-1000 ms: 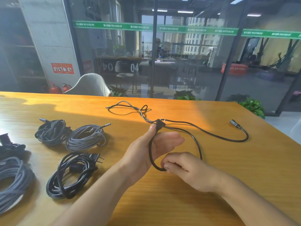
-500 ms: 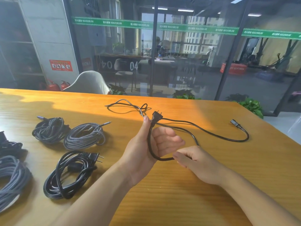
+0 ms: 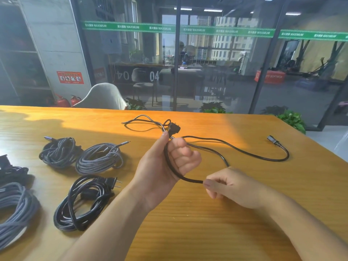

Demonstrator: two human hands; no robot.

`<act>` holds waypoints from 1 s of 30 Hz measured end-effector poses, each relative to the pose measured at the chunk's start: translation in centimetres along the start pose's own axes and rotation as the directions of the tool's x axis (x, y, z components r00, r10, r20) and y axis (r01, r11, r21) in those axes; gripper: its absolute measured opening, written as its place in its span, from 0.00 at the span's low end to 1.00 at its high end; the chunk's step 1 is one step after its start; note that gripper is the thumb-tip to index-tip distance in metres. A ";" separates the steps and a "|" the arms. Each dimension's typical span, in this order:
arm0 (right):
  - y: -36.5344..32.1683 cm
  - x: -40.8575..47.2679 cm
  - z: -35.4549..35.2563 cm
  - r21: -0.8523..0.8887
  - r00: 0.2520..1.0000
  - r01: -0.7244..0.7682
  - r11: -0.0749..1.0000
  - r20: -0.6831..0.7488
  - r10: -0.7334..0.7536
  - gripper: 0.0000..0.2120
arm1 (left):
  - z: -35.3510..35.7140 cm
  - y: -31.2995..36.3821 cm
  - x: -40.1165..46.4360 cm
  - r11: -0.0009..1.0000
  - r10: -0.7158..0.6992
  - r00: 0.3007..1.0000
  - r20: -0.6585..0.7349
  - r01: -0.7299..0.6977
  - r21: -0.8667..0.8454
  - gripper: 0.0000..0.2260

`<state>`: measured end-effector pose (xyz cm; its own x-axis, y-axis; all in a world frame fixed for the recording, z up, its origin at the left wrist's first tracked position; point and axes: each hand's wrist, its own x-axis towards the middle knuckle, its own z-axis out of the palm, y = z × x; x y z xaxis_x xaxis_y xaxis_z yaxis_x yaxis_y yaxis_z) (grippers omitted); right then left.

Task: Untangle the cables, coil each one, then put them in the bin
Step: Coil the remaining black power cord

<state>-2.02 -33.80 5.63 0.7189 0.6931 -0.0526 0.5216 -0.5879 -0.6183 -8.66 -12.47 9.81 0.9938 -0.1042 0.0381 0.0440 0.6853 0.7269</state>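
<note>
Loosely, thin glossy black power cable [image 3: 235, 147] loops between both hands.

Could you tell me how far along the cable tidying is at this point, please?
Several cables already lie coiled on the table: two braided grey coils and a black power cord coil, with more at the left edge. The left hand grips the black power cable near its plug while the right hand pinches the first loop. Most of it is still uncoiled. No bin is in view.
</note>
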 end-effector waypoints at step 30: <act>-2.6 0.4 2.1 0.192 0.773 0.174 0.966 -0.634 -0.013 0.13 | -1.4 -5.0 1.3 0.797 -0.001 0.998 0.068 -0.040 0.603 0.25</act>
<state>-4.02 -31.11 5.57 0.8404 0.2794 0.4644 0.5404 -0.3673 -0.7570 -7.48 -15.06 5.27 0.9846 -0.1531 0.0839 -0.0665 0.1159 0.9910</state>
